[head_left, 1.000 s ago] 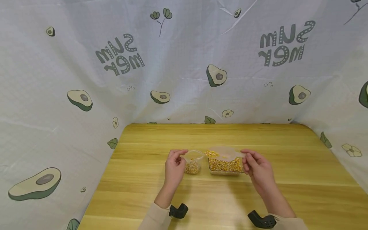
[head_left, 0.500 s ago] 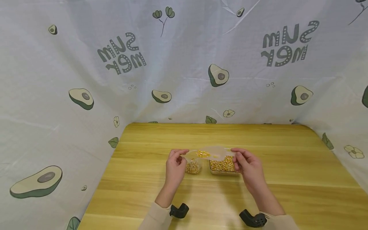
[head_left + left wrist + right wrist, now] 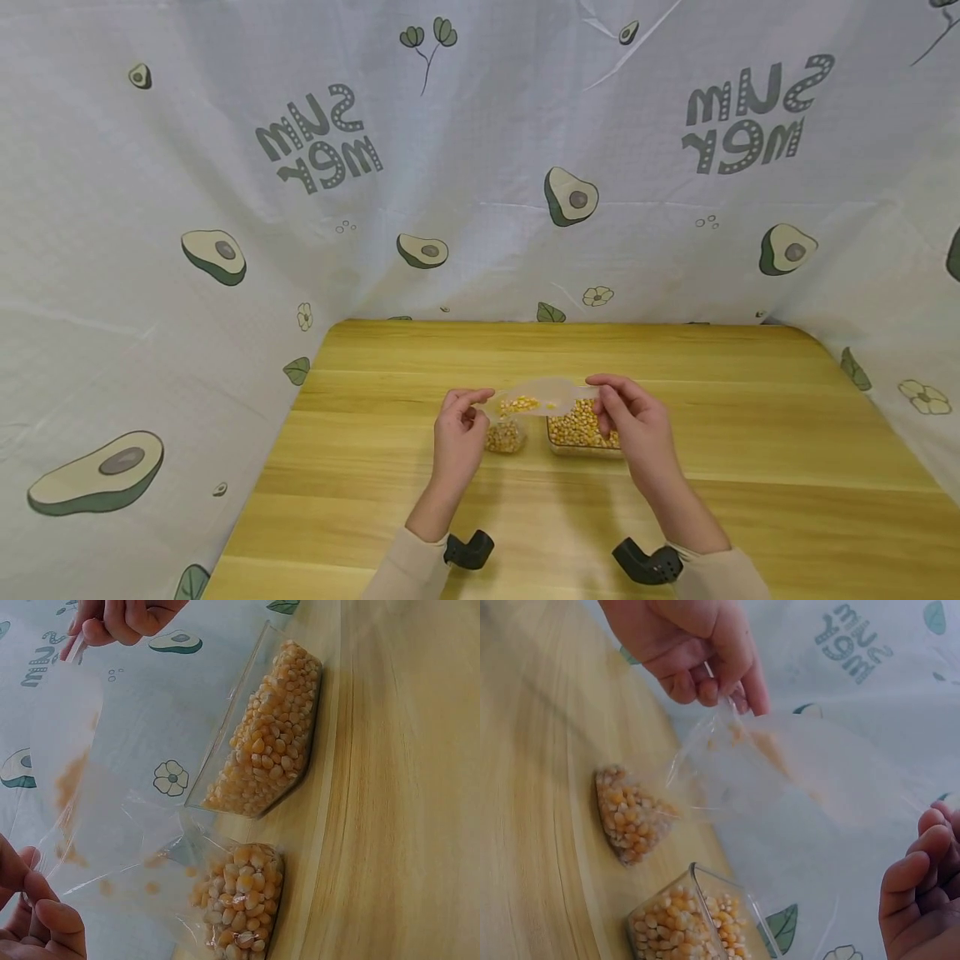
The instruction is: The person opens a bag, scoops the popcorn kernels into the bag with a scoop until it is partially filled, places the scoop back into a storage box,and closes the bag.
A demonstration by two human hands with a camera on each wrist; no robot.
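Note:
In the head view my right hand (image 3: 637, 429) pinches the handle of a translucent white scoop (image 3: 551, 393), which carries yellow corn kernels (image 3: 521, 405). The scoop's front overlaps the mouth of a clear plastic bag (image 3: 161, 874). My left hand (image 3: 459, 433) pinches that bag's upper edge between thumb and fingers, as the left wrist view shows. Corn fills the bag's bottom (image 3: 244, 900), which sits on the table, and a few kernels show through its upper part. To the right of the bag stands a clear rectangular container (image 3: 585, 450) full of corn, below the scoop handle and right fingers.
The wooden table (image 3: 420, 358) reaches back to a white cloth (image 3: 480, 150) printed with avocados, flowers and lettering. The cloth also hangs along both sides. A black wrist-camera mount (image 3: 468, 550) is on the left wrist, and a similar mount (image 3: 647, 562) on the right.
My right hand has moved left with the scoop, from over the container to the bag's mouth. The kernels in the scoop have shifted left with it. My left hand stays nearly still.

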